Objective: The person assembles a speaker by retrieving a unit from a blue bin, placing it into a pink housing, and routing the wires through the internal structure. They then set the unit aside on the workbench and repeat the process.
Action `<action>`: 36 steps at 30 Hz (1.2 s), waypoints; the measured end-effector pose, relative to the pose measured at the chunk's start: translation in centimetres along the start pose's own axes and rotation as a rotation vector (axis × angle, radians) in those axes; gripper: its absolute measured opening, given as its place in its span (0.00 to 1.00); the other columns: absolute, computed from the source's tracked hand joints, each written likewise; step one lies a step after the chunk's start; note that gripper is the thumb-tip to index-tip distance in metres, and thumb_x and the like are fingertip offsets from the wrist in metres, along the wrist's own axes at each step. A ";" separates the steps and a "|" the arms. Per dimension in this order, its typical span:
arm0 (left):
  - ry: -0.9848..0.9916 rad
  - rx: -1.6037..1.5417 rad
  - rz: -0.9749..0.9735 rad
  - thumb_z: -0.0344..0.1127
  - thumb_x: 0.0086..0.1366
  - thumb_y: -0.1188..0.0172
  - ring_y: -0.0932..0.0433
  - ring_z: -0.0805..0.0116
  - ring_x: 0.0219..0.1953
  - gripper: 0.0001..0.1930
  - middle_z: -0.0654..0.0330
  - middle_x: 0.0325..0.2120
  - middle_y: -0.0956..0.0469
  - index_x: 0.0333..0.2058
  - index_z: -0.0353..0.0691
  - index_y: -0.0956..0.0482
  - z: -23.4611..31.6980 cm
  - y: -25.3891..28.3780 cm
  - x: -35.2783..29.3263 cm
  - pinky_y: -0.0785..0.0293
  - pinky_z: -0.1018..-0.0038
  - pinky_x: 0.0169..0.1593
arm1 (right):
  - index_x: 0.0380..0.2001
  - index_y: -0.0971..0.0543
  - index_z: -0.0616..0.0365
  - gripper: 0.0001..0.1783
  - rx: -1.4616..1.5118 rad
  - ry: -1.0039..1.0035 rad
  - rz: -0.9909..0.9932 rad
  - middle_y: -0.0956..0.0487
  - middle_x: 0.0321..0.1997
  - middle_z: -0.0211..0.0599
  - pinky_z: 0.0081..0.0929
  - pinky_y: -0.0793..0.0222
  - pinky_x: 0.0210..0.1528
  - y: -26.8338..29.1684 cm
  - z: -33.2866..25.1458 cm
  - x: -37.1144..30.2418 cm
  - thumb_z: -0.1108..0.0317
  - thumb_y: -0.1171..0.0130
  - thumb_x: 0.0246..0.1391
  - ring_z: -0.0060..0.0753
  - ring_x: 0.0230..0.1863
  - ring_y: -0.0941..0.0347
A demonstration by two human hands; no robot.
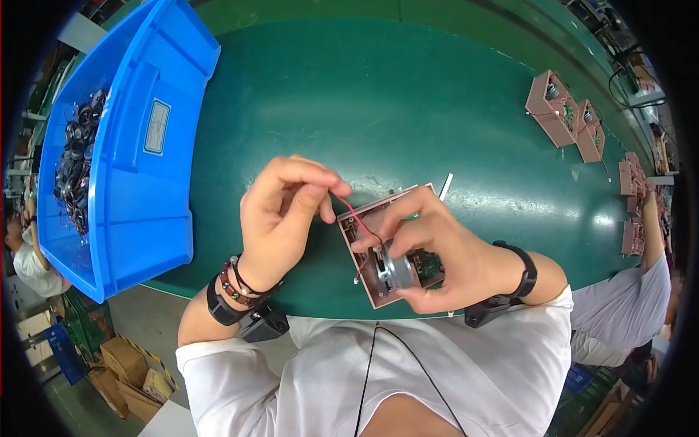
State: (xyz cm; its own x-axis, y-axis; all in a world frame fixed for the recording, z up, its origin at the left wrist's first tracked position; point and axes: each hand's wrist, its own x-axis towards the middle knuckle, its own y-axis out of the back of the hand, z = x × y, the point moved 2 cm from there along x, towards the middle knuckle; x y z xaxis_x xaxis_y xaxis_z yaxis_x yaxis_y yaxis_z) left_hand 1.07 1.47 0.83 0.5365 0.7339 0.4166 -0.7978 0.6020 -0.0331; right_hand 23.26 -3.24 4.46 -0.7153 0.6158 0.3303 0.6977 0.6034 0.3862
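Observation:
A thin red wire [354,212] is pinched between the thumb and fingers of my left hand [280,218]. It runs down to a round, silver-coloured speaker [398,272], which my right hand [466,251] grips between thumb and fingers. The speaker is held tilted over an open pinkish-brown plastic housing [368,282] lying on the table before me. Inside the housing a green circuit board [432,266] shows partly, the rest hidden by my right hand. At the housing's left wall, a small white connector [357,280] sits at a wire's end.
A large blue bin [164,193] at the left holds many small black speakers [76,164]. Two similar housings [553,109] with parts inside lie on the green table [328,95] at far right. More housings [632,237] stand near a co-worker's arm [653,226].

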 end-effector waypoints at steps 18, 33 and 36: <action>0.064 1.003 0.095 0.44 0.58 0.34 0.23 0.59 0.33 0.20 0.55 0.36 0.25 0.43 0.39 0.26 4.7 2.0 1.8 0.29 0.67 0.35 | 0.48 0.31 0.57 0.26 -0.282 -0.005 0.204 0.34 0.51 0.47 0.35 0.30 0.51 0.9 1.4 0.5 0.75 0.33 0.46 0.41 0.49 0.27; 0.520 0.744 -0.375 0.61 0.46 0.30 0.24 0.62 0.22 0.39 0.63 0.19 0.27 0.51 0.41 0.30 1.7 -1.8 0.1 0.32 0.68 0.24 | 0.34 0.24 0.57 0.19 -0.731 0.084 0.053 0.22 0.44 0.39 0.32 0.33 0.38 -0.7 -0.4 1.0 0.69 0.32 0.33 0.37 0.36 0.25; 0.533 0.720 -0.366 0.61 0.44 0.29 0.24 0.64 0.22 0.42 0.63 0.19 0.28 0.52 0.41 0.30 1.9 -1.9 0.1 0.32 0.69 0.25 | 0.32 0.24 0.57 0.19 -0.725 0.011 0.047 0.22 0.44 0.39 0.32 0.33 0.39 -1.1 -0.5 0.9 0.68 0.32 0.32 0.37 0.35 0.25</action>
State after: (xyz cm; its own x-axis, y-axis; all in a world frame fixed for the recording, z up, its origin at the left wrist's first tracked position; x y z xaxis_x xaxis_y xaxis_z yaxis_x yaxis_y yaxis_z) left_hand 2.12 -0.18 2.72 0.6980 0.6925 -0.1821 -0.4391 0.6148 0.6552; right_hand 21.82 -3.61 4.72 -0.6882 0.6255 0.3676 0.5295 0.0867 0.8439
